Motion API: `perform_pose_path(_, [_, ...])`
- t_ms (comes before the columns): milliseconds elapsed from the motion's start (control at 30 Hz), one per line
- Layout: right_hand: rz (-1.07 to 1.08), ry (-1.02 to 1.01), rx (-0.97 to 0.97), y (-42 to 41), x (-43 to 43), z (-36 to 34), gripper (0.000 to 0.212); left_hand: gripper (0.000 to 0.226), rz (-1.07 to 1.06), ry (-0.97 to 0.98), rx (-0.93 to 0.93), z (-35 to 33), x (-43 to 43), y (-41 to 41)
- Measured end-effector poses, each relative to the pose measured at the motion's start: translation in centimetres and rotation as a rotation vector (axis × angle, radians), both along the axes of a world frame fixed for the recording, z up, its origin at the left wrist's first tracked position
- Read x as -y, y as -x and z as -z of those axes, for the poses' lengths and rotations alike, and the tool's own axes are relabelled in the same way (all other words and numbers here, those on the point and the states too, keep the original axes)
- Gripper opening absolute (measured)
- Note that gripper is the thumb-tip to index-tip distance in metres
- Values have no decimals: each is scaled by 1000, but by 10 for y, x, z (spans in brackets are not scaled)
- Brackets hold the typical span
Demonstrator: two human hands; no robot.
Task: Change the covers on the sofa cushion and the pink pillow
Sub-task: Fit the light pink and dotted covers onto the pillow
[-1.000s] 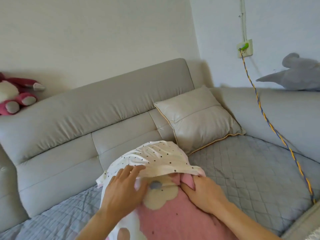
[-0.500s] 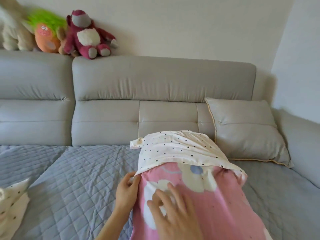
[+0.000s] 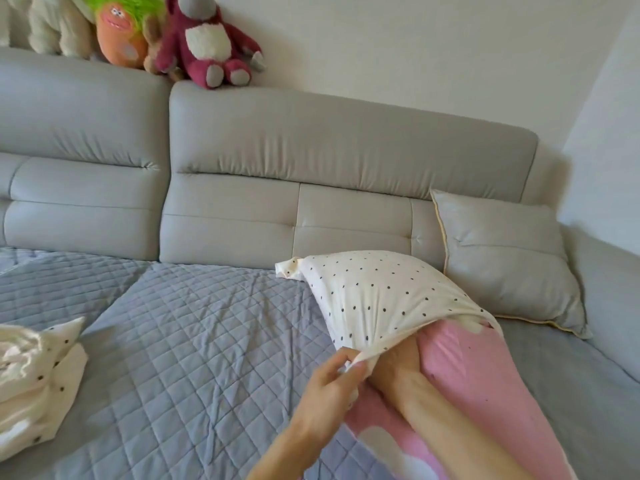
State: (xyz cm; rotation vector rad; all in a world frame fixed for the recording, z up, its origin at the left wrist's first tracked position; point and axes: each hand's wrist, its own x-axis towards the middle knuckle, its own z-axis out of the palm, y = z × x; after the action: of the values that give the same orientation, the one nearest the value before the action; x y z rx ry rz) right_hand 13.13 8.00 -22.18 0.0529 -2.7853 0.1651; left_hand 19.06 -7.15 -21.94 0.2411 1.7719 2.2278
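Head view: pink pillow (image 3: 485,382) lay on sofa seat (image 3: 194,327), right-near, far end inside dotted cover (image 3: 377,296). Left hand (image 3: 329,382) pinched cover hem; right hand (image 3: 398,362) sat under hem, fingers hidden, grip cannot tell. Risk: hem could slip, or cover bunch and corner stay unfilled.

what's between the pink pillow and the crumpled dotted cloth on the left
In the head view, only bare grey quilted mat lies between the pink pillow and the crumpled cloth.
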Motion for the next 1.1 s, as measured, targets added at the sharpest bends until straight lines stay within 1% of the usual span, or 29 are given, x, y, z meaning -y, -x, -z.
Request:
perform_pose_path(33, [-2,43,117,3,-5,-2,53,18,16,22,-9,0,-2,-6])
perform_pose_path(67, [-10,38,216,2,-6,-3,57,19,-4,30,11,1,-2,-8])
perform_pose_path(100, [-12,-2,264,-1,-5,-6,57,18,-34,31,45,5,1,-7])
perform_pose_path(167, [-54,-89,249,-12,7,-14,51,22,-109,95,72,9,11,-1])
perform_pose_path(200, [-114,-115,229,-21,10,-17,47,24,-153,167,67,12,14,1])
perform_pose_path(233, [-210,-97,190,-33,12,-18,44,25,-197,263,41,17,18,2])
perform_pose_path(267, [-322,-35,155,-46,11,-20,42,23,-225,372,4,21,22,3])
perform_pose_path(300, [-421,71,139,-62,6,-22,40,23,-228,483,-43,25,25,3])
perform_pose_path(333, [-459,204,129,-76,-5,-24,36,23,-209,592,-98,29,28,2])
perform_pose_path(367, [-443,324,77,-88,-20,-27,29,23,-189,701,-165,31,28,1])
perform_pose_path(433, [-292,505,-97,-103,-55,-38,15,15,-203,934,-292,26,25,1])
perform_pose_path(467, [-180,559,-181,-106,-74,-44,13,11,-248,1006,-337,18,22,2])
perform_pose_path(500, [-56,587,-231,-106,-95,-44,16,8,-296,1051,-380,8,17,4])
perform_pose_path(533, [88,618,-221,-105,-115,-41,32,10,-336,1074,-433,-2,10,9])
perform_pose_path(600, [356,770,-24,-106,-148,-32,75,30,-340,1115,-587,-23,-8,23])
perform_pose_path(633, [428,849,100,-107,-159,-26,86,41,-313,1154,-665,-34,-19,32])
perform_pose_path(667, [448,904,200,-109,-164,-21,87,48,-279,1210,-744,-45,-33,42])
perform_pose_path(700, [423,933,260,-112,-167,-17,82,54,-239,1281,-842,-55,-49,51])
perform_pose_path(767, [366,986,294,-113,-174,-16,72,61,-156,1428,-1078,-67,-83,70])
perform_pose_path(800, [347,1047,312,-113,-179,-17,68,61,-120,1476,-1203,-71,-102,79])
perform_pose_path(867, [319,1195,373,-116,-190,-17,70,52,-67,1513,-1387,-80,-138,92])
perform_pose_path(900, [306,1235,399,-118,-196,-14,67,47,-48,1540,-1447,-83,-157,98])
perform_pose_path(967, [252,1303,404,-122,-201,-12,48,42,26,1640,-1531,-87,-191,104])
perform_pose_path(1000, [228,1351,394,-122,-201,-12,44,38,66,1690,-1567,-87,-207,105])
perform_pose_path(1033, [200,1371,383,-120,-202,-10,47,34,98,1711,-1598,-85,-222,106])
perform_pose_path(1067, [184,1350,372,-118,-201,-8,51,29,128,1717,-1612,-83,-236,107])
perform_pose_path(1100, [174,1309,349,-115,-201,-5,51,24,159,1729,-1603,-81,-247,107])
